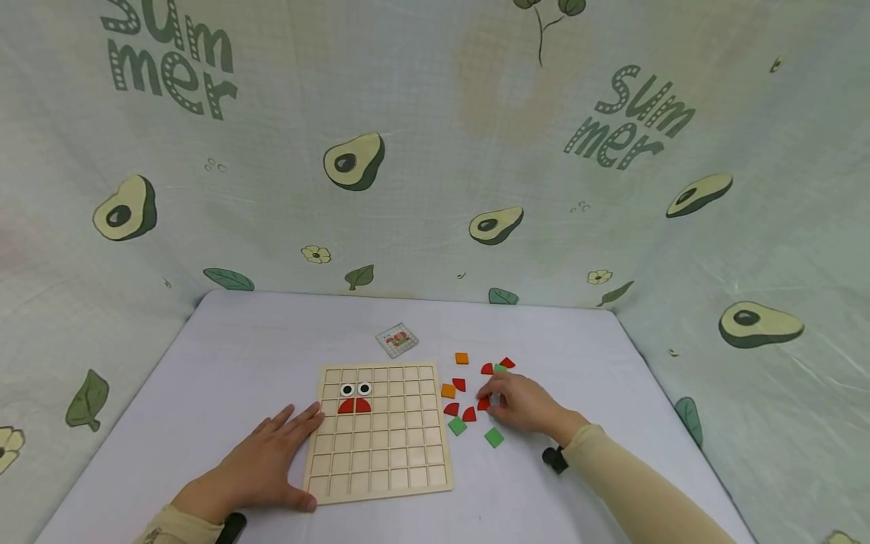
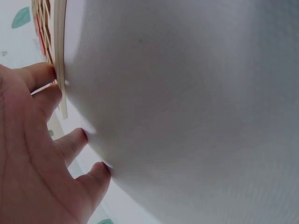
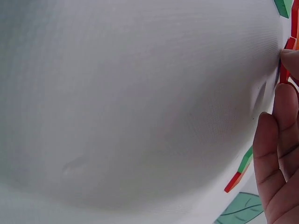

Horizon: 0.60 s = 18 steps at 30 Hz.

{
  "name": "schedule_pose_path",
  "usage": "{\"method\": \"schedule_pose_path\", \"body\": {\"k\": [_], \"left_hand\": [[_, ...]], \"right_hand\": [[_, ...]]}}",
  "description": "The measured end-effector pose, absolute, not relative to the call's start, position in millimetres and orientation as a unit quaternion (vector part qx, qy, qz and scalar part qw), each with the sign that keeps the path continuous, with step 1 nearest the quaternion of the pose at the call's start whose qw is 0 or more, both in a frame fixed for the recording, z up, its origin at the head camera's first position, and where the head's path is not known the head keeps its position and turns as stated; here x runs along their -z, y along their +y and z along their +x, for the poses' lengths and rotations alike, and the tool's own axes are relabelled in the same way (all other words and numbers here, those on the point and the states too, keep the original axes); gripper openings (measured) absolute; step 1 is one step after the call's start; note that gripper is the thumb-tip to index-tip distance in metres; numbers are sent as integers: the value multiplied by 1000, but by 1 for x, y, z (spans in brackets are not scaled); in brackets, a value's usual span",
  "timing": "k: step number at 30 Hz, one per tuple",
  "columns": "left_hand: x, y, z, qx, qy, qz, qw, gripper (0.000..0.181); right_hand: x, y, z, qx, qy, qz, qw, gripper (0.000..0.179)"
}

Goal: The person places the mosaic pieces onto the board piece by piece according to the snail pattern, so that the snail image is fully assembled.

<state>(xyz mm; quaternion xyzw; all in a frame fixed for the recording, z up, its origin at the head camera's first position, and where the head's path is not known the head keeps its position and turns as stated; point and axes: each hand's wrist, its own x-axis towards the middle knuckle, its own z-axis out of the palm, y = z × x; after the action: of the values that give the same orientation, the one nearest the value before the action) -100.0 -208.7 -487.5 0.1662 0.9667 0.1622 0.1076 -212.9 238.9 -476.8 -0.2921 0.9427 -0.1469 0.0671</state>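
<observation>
A pale wooden grid board [image 1: 399, 453] lies on the table. Two round eye pieces [image 1: 364, 389] sit side by side in its upper left cells, with two red quarter-circle tiles [image 1: 346, 406] directly below them. My left hand [image 1: 261, 468] is spread against the board's left side, thumb at the near corner; in the left wrist view some fingertips touch the board's edge [image 2: 60, 42]. To the right of the board, my right hand [image 1: 523, 404] pinches a red quarter-circle tile [image 1: 483, 404] at the table surface. Part of that tile is hidden behind the fingers in the right wrist view.
Loose red quarter-circle tiles [image 1: 469, 414], green square tiles [image 1: 494, 437] and orange square tiles [image 1: 461, 358] lie scattered between board and right hand. A small picture card [image 1: 397, 340] lies beyond the board. A printed cloth [image 1: 435, 174] hangs behind the white table [image 1: 285, 340].
</observation>
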Motion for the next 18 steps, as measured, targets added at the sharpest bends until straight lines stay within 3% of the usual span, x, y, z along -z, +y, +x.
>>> {"method": "schedule_pose_path", "body": {"k": [18], "left_hand": [[492, -209, -100, -165, 966, 167, 106, 129]], "right_hand": [[474, 235, -213, 178, 942, -280, 49, 22]]}}
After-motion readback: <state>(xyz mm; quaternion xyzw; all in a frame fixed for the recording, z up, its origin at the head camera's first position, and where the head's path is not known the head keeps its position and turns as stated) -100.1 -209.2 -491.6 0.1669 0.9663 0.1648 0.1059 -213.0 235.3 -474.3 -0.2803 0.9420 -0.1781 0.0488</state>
